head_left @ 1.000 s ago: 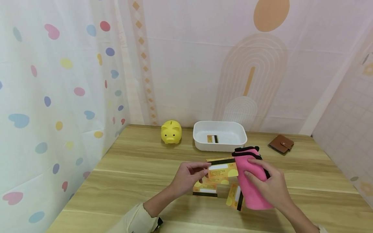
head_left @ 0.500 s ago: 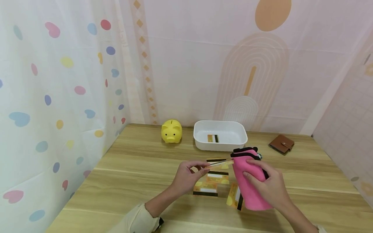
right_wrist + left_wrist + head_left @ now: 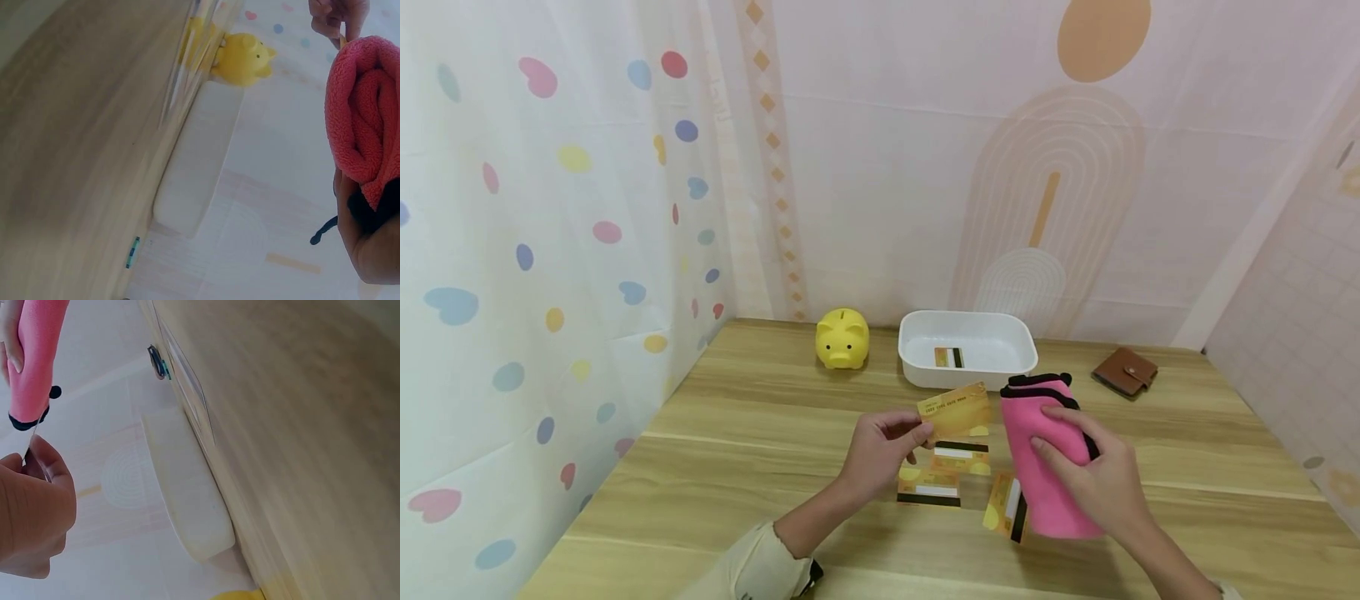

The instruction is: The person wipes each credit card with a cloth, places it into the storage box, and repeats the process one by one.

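Observation:
My left hand [image 3: 880, 454] pinches a gold bank card [image 3: 955, 410] between thumb and fingers, its numbered face showing in the head view. The card is just left of a folded pink fleece cloth [image 3: 1033, 442] with black trim, and I cannot tell whether they touch. My right hand [image 3: 1097, 475] grips this cloth, thumb in front. In the right wrist view the fleece [image 3: 344, 125] shows its thick rolled folds and a dark cord. Below the held card lie more cards, stripe side up: one in the middle [image 3: 961, 463], one lower left [image 3: 928, 485], one partly under the cloth [image 3: 1002, 504].
At the back of the wooden table [image 3: 737, 467] stands a white plastic box [image 3: 917, 373] with a card [image 3: 948, 357] in it. A yellow piggy bank [image 3: 842, 340] is left of the box. To the right lies a brown wallet [image 3: 1124, 372].
The bank card in my left hand has turned from its striped back, through edge-on, to its numbered front, and tilted up. My right hand and the fleece cloth have barely shifted.

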`<action>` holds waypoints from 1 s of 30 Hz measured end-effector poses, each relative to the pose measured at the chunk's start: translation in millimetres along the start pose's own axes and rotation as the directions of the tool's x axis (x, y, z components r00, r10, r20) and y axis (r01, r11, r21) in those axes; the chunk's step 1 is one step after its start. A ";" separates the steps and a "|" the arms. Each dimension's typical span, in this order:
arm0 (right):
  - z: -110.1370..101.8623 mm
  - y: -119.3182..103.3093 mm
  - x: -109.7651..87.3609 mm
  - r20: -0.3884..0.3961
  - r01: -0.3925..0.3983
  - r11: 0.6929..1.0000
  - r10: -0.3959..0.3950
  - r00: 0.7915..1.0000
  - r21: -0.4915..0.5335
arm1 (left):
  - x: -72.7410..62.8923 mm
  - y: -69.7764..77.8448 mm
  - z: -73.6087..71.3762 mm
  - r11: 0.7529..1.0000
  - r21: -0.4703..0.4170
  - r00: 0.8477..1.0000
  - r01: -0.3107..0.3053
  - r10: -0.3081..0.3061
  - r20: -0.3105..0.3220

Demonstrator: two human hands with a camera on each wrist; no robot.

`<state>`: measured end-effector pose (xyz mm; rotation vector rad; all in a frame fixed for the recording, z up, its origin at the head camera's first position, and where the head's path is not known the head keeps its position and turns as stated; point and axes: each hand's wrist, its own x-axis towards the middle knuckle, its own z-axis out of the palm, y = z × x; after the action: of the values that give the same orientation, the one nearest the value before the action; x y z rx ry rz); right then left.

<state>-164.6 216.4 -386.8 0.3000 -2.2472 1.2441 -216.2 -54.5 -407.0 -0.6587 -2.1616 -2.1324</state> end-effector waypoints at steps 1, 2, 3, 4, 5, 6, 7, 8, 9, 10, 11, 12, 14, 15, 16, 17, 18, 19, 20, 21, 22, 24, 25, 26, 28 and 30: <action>-0.4 -0.6 0.0 -0.004 -0.005 1.000 0.005 1.000 0.000 | 0.0 0.4 0.1 1.000 -0.005 1.000 0.005 -0.005 0.003; -0.6 -1.1 0.0 -0.006 -0.004 1.000 0.004 1.000 0.003 | 0.0 0.6 0.1 1.000 -0.010 1.000 0.008 -0.008 0.007; -0.8 -1.9 -0.2 -0.006 -0.003 1.000 0.003 1.000 0.011 | 0.1 0.8 0.2 1.000 -0.012 1.000 0.011 -0.011 0.012; -0.8 -2.6 -0.3 -0.007 0.000 1.000 0.000 1.000 0.015 | 0.2 1.2 0.3 1.000 -0.015 1.000 0.014 -0.014 0.016; -0.6 -3.1 -0.4 -0.008 0.004 1.000 -0.004 1.000 0.018 | 0.1 1.8 0.5 1.000 -0.018 1.000 0.017 -0.017 0.021; -0.4 -3.5 -0.5 -0.008 0.011 1.000 -0.010 1.000 0.024 | 0.1 2.5 0.7 1.000 -0.020 0.999 0.021 -0.020 0.026; -0.1 -3.9 -0.7 -0.008 0.019 0.999 -0.019 1.000 0.028 | 0.1 3.1 1.0 0.999 -0.023 0.999 0.023 -0.023 0.032; 0.3 -4.1 -0.8 -0.009 0.029 0.999 -0.028 1.000 0.032 | 0.3 3.3 1.1 0.999 -0.024 0.999 0.028 -0.027 0.037; 0.6 -4.3 -0.9 -0.012 0.040 0.999 -0.039 0.999 0.034 | 0.4 3.8 1.3 0.999 -0.021 0.999 0.032 -0.031 0.043; 0.9 -4.4 -1.0 -0.014 0.052 0.998 -0.052 0.999 0.037 | 0.5 4.3 1.5 0.999 -0.021 0.998 0.033 -0.032 0.049; 1.2 -4.6 -1.1 -0.016 0.066 0.997 -0.065 0.998 0.042 | 0.6 4.6 1.7 0.999 -0.021 0.998 0.034 -0.033 0.056; 1.5 -4.9 -1.2 -0.018 0.079 0.996 -0.078 0.997 0.047 | 0.8 4.6 1.7 0.999 -0.021 0.998 0.033 -0.031 0.061; 2.0 -5.8 -1.6 -0.020 0.099 0.993 -0.098 0.995 0.058 | 1.1 4.3 1.6 0.999 -0.016 0.997 0.032 -0.031 0.073; 2.4 -6.3 -1.7 -0.020 0.107 0.992 -0.106 0.994 0.060 | 1.3 4.0 1.5 0.999 -0.015 0.996 0.031 -0.029 0.081; 2.9 -6.8 -1.8 -0.020 0.112 0.992 -0.111 0.994 0.063 | 1.6 4.0 1.5 0.999 -0.013 0.996 0.032 -0.031 0.087; 3.5 -7.5 -1.9 -0.017 0.114 0.991 -0.113 0.993 0.065 | 1.7 4.1 1.6 0.999 -0.010 0.995 0.035 -0.034 0.093; 4.1 -8.2 -2.0 -0.015 0.112 0.992 -0.111 0.994 0.063 | 1.7 4.6 1.7 0.999 -0.007 0.995 0.038 -0.037 0.098; 4.8 -9.2 -2.1 -0.011 0.109 0.992 -0.108 0.994 0.066 | 1.9 4.6 1.9 0.999 -0.006 0.994 0.040 -0.039 0.103; 5.6 -10.1 -2.2 -0.008 0.107 0.992 -0.107 0.994 0.069 | 2.0 5.1 2.2 0.999 -0.007 0.993 0.047 -0.046 0.107; 6.5 -10.7 -2.2 -0.007 0.108 0.992 -0.108 0.994 0.070 | 2.3 5.2 2.6 0.999 -0.009 0.993 0.051 -0.050 0.112; 7.4 -11.3 -2.3 -0.004 0.111 0.991 -0.111 0.994 0.073 | 2.5 5.4 3.0 0.998 -0.011 0.992 0.054 -0.052 0.115; 9.5 -12.5 -2.6 -0.004 0.117 0.990 -0.117 0.993 0.081 | 2.7 5.2 3.8 0.998 -0.015 0.991 0.061 -0.059 0.119; 10.8 -12.9 -2.9 -0.005 0.124 0.988 -0.124 0.992 0.087 | 3.0 4.6 4.3 0.998 -0.019 0.991 0.063 -0.060 0.121; 12.1 -13.1 -2.9 -0.007 0.131 0.987 -0.131 0.991 0.089 | 3.0 4.7 4.8 0.998 -0.022 0.990 0.064 -0.061 0.124; 15.1 -13.2 -3.5 -0.010 0.144 0.986 -0.143 0.990 0.089 | 3.3 3.9 6.0 0.998 -0.032 0.989 0.060 -0.055 0.136; 17.9 -13.6 -4.0 -0.014 0.149 0.985 -0.148 0.989 0.087 | 3.4 3.0 7.2 0.998 -0.038 0.988 0.054 -0.048 0.144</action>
<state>-161.7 193.7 -387.0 0.4866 -2.1246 1.2644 -216.4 -46.7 -403.5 -0.7918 -2.2331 -2.2262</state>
